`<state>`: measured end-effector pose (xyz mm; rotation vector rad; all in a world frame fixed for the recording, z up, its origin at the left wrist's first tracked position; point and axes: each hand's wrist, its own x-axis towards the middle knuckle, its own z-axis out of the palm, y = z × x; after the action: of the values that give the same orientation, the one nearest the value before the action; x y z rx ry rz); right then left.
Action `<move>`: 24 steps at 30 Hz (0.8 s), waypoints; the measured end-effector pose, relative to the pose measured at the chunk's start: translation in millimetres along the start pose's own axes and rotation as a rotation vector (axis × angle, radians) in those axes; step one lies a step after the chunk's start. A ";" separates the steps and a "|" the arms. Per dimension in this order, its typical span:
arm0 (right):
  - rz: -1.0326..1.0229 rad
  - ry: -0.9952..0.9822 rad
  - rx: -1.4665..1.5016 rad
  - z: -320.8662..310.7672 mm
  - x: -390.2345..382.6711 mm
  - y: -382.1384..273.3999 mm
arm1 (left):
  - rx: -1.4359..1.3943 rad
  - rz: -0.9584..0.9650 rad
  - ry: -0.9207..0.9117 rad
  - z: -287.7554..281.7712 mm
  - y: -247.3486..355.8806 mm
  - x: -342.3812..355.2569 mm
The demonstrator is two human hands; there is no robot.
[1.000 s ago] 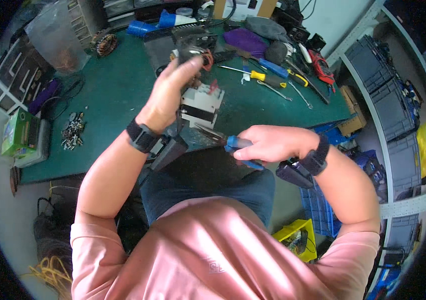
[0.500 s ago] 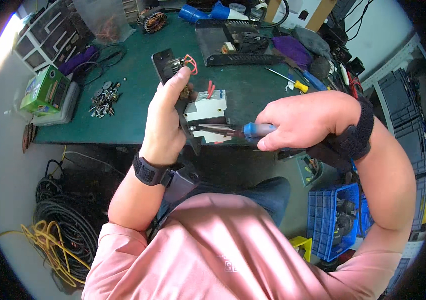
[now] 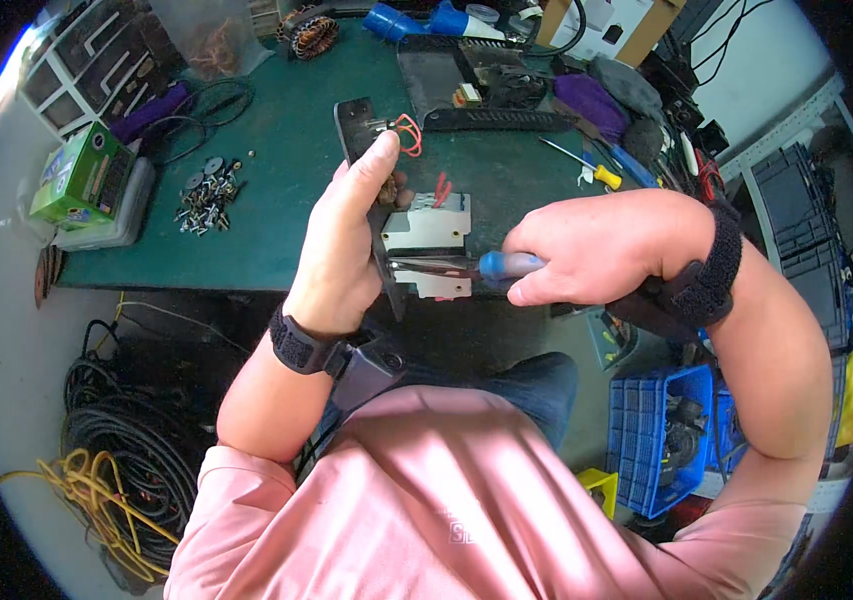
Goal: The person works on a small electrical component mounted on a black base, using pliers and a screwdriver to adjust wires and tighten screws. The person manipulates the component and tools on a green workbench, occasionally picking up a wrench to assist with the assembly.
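Observation:
My left hand is closed round a dark flat panel, held on edge above the bench's front edge. Small metal fittings and looped red wires stick out on the panel's right side, by my thumb. A pale metal plate assembly with a dark middle reaches right from its lower part. My right hand grips a blue-handled tool with a long tapering metal nose. That nose points left across the plates, its tip close to the panel; whether they touch is hard to see.
Loose screws and washers lie on the green bench, near a green box. A black housing and a yellow-handled screwdriver are farther back. Coiled cables and a blue crate stand below.
The panel and my left hand have shifted slightly right in view. The blue-handled tool now sits a little farther left against the plates. Both grips are kept.

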<state>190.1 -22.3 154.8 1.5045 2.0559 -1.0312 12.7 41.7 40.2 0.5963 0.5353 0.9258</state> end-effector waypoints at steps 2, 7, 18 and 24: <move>0.001 0.004 -0.007 1.3 1.8 0.1 | -0.015 -0.011 -0.018 0.3 1.0 -0.7; -0.010 -0.007 0.018 4.3 2.4 3.7 | -0.001 0.001 0.000 3.4 0.6 -1.5; 0.060 0.062 0.203 23.4 0.3 -2.3 | -0.017 0.032 -0.057 -11.1 -5.3 6.3; 0.038 0.644 -0.351 60.6 -5.9 -10.5 | 0.025 -0.046 0.031 -11.5 -3.5 2.3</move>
<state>175.8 -73.1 122.8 1.8181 2.4343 -0.1371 8.3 44.7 29.2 0.5911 0.5866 0.8869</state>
